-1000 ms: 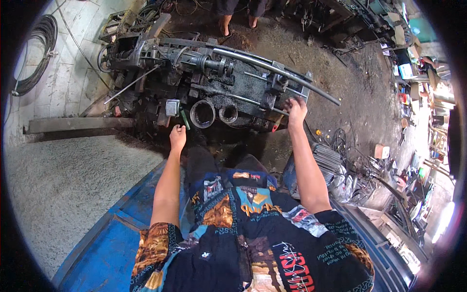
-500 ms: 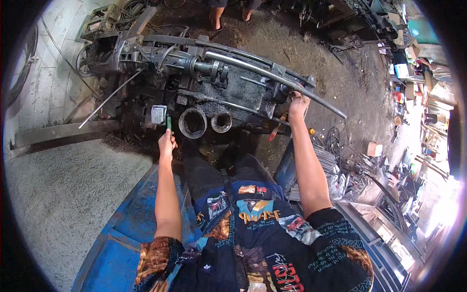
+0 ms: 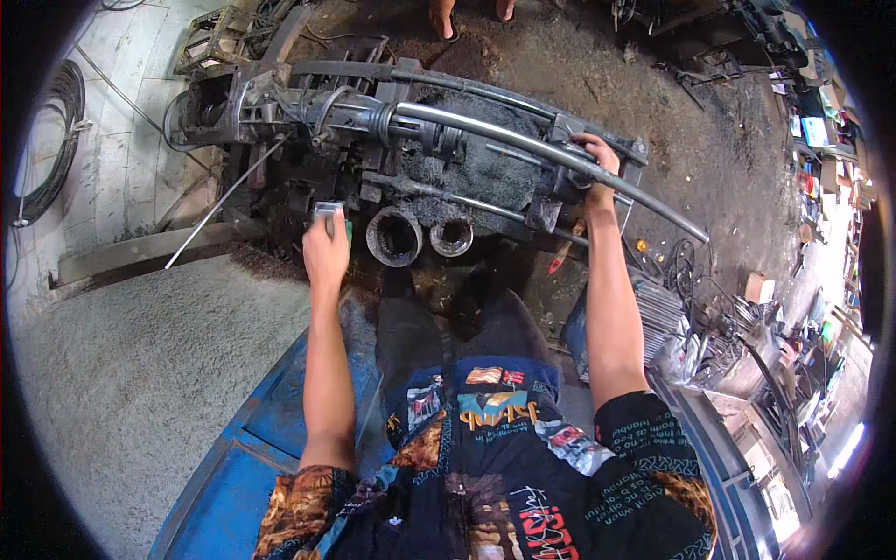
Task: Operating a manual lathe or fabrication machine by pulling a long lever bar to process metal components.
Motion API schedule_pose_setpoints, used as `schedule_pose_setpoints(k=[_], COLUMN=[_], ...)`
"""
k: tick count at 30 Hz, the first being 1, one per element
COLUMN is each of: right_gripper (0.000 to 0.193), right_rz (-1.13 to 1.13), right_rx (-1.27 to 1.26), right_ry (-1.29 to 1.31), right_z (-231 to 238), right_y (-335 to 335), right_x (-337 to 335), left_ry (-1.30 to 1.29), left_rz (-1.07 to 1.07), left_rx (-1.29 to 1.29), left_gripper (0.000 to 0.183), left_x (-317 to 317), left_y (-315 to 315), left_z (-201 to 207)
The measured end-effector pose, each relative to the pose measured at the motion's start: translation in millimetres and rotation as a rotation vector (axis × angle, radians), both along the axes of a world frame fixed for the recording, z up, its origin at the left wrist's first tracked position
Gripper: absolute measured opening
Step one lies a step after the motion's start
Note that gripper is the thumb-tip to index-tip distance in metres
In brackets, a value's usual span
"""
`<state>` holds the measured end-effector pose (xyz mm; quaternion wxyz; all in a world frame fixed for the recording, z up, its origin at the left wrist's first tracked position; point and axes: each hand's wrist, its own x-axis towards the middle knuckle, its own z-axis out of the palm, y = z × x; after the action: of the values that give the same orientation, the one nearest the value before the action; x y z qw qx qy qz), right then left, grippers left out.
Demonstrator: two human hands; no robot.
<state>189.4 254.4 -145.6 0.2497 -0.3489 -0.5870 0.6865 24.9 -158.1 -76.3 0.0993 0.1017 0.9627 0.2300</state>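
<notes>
A long bright metal rod (image 3: pixel 523 142) runs through a dark, greasy machine (image 3: pixel 289 112) and past its right end. My right hand (image 3: pixel 602 163) is at the rod near the machine's right end, fingers bent around it. My left hand (image 3: pixel 326 250) reaches to a small grey box (image 3: pixel 329 207) on the machine's near left side, its bent fingers on the box's near edge. A strip of green (image 3: pixel 349 227) shows beside these fingers; the rest is covered by the hand. Two short, wide pipe openings (image 3: pixel 394 237) face me between my hands.
Dark metal shavings (image 3: pixel 467 168) lie in the machine bed. A thin rod (image 3: pixel 219 205) slants out on the left. A red-tipped brush-like tool (image 3: pixel 558 257) hangs at right. Bundled rods (image 3: pixel 653 313) and cables lie right; blue metal (image 3: pixel 252 448) is below left. Someone's feet (image 3: pixel 453 23) stand beyond.
My left hand has moved from the green strip up onto the grey box. My right hand has shifted from below the rod to around it. The whole view has moved slightly right.
</notes>
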Motion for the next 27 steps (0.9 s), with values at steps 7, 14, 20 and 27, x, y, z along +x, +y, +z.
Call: schedule_pose_setpoints(k=[7, 14, 20, 27], right_gripper=[0.028, 0.029, 0.029, 0.027], right_rz=[0.018, 0.027, 0.092, 0.023], right_rx=[0.028, 0.066, 0.219, 0.077], right_ry=[0.000, 0.031, -0.041, 0.000], right_z=[-3.0, -12.6, -13.2, -10.5], right_y=[-4.0, -3.3, 0.6, -13.9], right_x=[-8.1, -13.1, -14.3, -25.7], left_ry=[0.211, 0.225, 0.121, 0.053], left_rz=[-0.234, -0.369, -0.391, -0.302], left_rx=[0.434, 0.532, 0.654, 0.833], left_gripper=[0.029, 0.037, 0.041, 0.051], left_x=[-93.9, -145.5, -142.8, -138.6], left_y=[97.6, 159.0, 173.9, 169.0], left_z=[-7.5, -52.1, -74.2, -81.0])
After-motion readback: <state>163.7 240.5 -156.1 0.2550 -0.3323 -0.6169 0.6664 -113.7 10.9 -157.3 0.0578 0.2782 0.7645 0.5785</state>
